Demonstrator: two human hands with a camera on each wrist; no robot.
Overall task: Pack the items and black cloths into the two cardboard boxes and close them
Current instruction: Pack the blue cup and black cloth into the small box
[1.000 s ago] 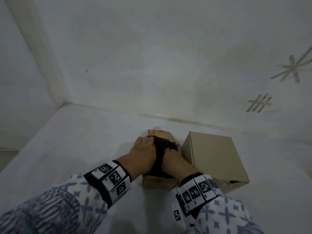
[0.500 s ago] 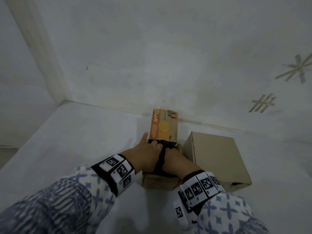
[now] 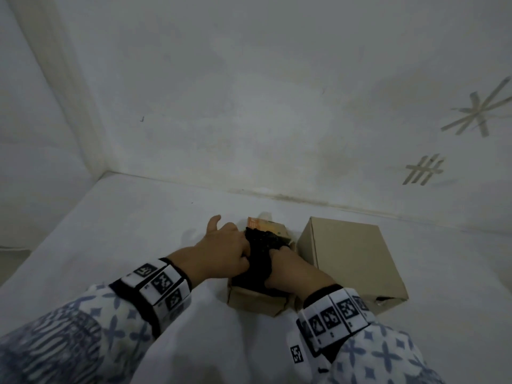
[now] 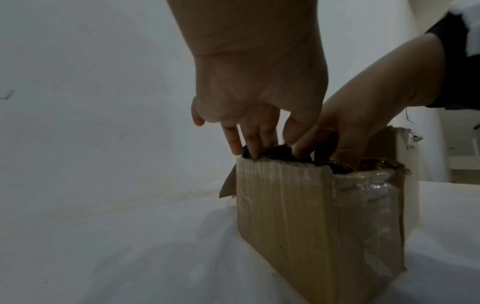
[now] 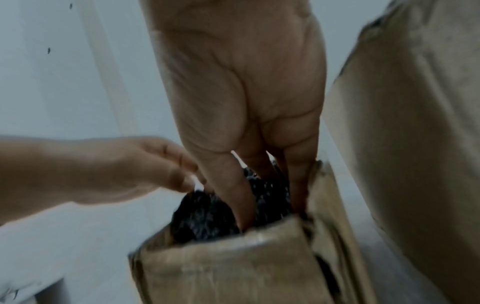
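A small open cardboard box (image 3: 255, 302) stands on the white surface, stuffed with a black cloth (image 3: 263, 245). An orange item carton (image 3: 267, 227) pokes out low at the box's far end. My left hand (image 3: 221, 250) presses straight fingers onto the cloth (image 4: 275, 153) at the box's left rim (image 4: 311, 216), thumb lifted away. My right hand (image 3: 293, 270) pushes straight fingers down between the cloth (image 5: 207, 214) and the box's right wall (image 5: 221, 267). What lies under the cloth is hidden.
A larger closed cardboard box (image 3: 352, 259) stands right beside the small one, touching or nearly so (image 5: 415, 144). A white wall runs just behind both boxes, with a corner at the far left. White surface stretches to the left and front.
Half a second ago the orange carton stood tall above the box; now it sits low in it again. Both hands have stayed on the cloth, and the left thumb has lifted.
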